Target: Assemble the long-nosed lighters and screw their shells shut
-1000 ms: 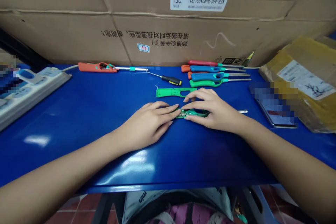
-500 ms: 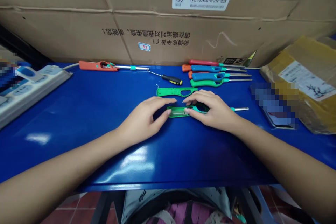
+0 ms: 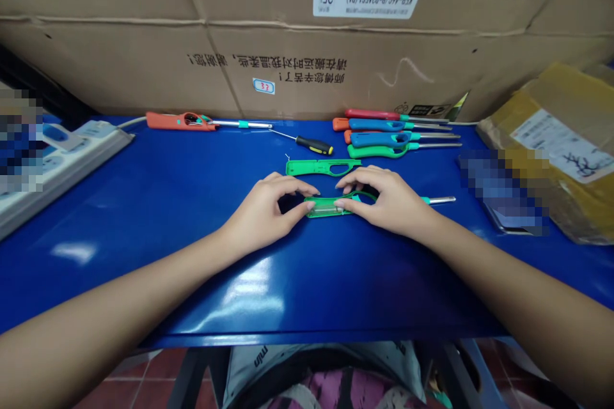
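Note:
An opened green stick lighter [image 3: 323, 209] lies flat on the blue table, its inner parts exposed and its metal tip pointing right. My left hand [image 3: 261, 214] closes thumb and forefinger around the lighter's left end. With its thumb pressed on the middle of the handle, my right hand [image 3: 391, 201] grips the lighter and hides part of its trigger area. The loose green handle half [image 3: 307, 168] rests just beyond my fingers. Behind that lies a screwdriver [image 3: 314, 145] with a black and yellow grip.
An orange lighter [image 3: 165, 121] with exposed insides lies at the back left. Several coloured lighters [image 3: 377, 124] are grouped at the back right. A power strip [image 3: 62, 169] stands left; a phone [image 3: 503, 198] and a taped parcel [image 3: 566, 140] are right. A large cardboard box [image 3: 158, 70] walls the back.
My left thumb and forefinger have moved slightly, the thumb now further over the lighter's left end. The handle has tilted or shifted a little; my right hand stays nearly in place.

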`<state>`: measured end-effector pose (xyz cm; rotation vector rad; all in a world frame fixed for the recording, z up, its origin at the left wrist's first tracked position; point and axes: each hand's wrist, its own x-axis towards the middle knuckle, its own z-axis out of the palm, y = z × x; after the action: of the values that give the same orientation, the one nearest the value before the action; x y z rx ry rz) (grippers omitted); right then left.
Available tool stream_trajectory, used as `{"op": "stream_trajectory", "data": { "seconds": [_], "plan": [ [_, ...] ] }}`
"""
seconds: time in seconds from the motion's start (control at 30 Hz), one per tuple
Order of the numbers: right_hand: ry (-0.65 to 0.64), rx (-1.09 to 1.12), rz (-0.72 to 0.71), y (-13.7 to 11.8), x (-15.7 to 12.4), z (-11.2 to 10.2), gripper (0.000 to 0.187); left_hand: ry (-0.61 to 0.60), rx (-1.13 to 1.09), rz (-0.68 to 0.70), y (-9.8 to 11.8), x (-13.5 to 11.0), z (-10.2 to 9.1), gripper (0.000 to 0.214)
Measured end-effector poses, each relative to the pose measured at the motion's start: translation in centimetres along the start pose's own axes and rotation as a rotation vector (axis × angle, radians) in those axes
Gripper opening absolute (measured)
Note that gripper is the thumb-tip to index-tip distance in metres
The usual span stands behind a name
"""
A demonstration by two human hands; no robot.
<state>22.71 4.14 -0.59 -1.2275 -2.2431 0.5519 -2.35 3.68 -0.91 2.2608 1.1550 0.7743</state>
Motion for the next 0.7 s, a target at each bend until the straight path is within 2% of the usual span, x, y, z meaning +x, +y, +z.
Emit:
{"op": "stream_trajectory", "data": {
  "seconds": [0.23,0.5,0.7],
  "plan": [
    [-0.080,-0.029,-0.063,-0.5,-0.2,-1.0,0.017,-0.072,-0.033,-0.062,0.3,-0.2,-0.4,0.024],
    [-0.314,-0.009,-0.087,-0.8,-0.5,-1.7,0.017,-0.135,-0.063,-0.020,1.2,-0.4,-0.4,0.020],
    [-0.343,0.001,-0.066,-0.8,-0.5,-2.0,0.017,-0.189,-0.062,0.007,1.2,-0.3,-0.6,0.019]
  ]
}}
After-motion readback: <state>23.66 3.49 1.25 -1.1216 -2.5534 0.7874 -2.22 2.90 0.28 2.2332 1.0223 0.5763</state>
